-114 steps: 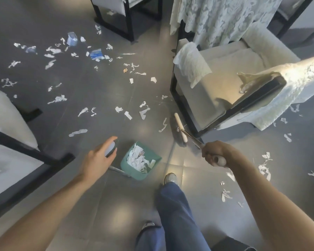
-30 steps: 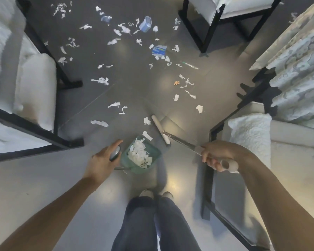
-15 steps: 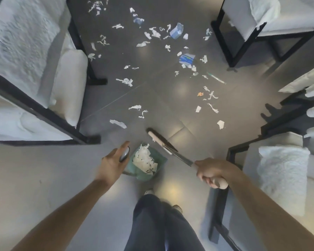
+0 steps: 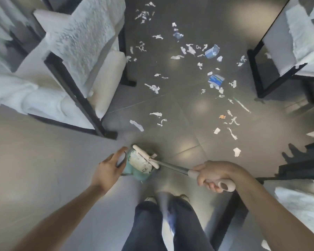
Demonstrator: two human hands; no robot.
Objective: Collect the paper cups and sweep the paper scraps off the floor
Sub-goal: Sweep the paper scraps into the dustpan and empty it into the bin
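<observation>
The picture is soft with motion blur, so the smaller paper scraps [image 4: 153, 87] read only as pale flecks on the dark floor [image 4: 185, 109]. The handle of the dustpan [image 4: 140, 173] is mostly hidden behind the left hand [image 4: 108, 169]; only a dark rounded end shows between thumb and fingers, which curl around it in a narrow grip. The green dustpan sits on the floor just ahead of the person's shoes, its pan heaped with white scraps. The broom [image 4: 146, 158] has its pale head lying across the top of that heap, touching it. The right hand [image 4: 211, 175] holds the broom's pale handle end in a tight grip, fingers wrapped under, with the grey shaft running from the hand to the head. Beyond the dustpan, scraps are spread over the floor between the chairs. Two crushed blue and white cups [image 4: 212, 51] lie among them, well apart from the dustpan, the nearer one flattened. The left chair [image 4: 76, 57] and the right chair [image 4: 283, 51] are cut off by the frame edges.
</observation>
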